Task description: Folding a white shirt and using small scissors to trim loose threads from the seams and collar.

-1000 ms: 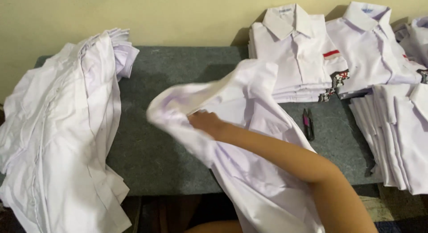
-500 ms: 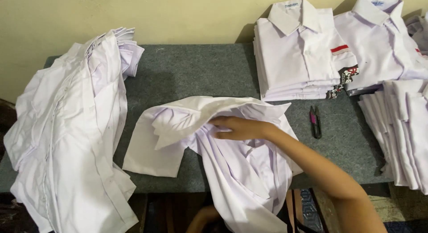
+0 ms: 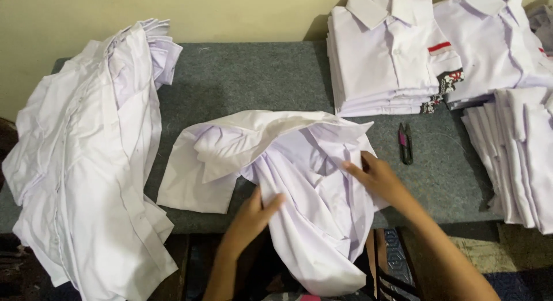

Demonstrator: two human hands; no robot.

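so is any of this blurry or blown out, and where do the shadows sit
Head view: mostly sharp; the left hand is slightly motion-blurred, the right hand crisper. Whites of the loose shirt keep their folds, no glare. Soft shadow lies on the grey table beside the unfolded pile and behind the folded stack.

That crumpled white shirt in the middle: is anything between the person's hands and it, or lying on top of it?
Nothing visible. Both hands already rest on the crumpled white shirt: the left hand on its lower folds, the right hand on its right side. The small thread snips lie apart on the grey table, to the right of the shirt.
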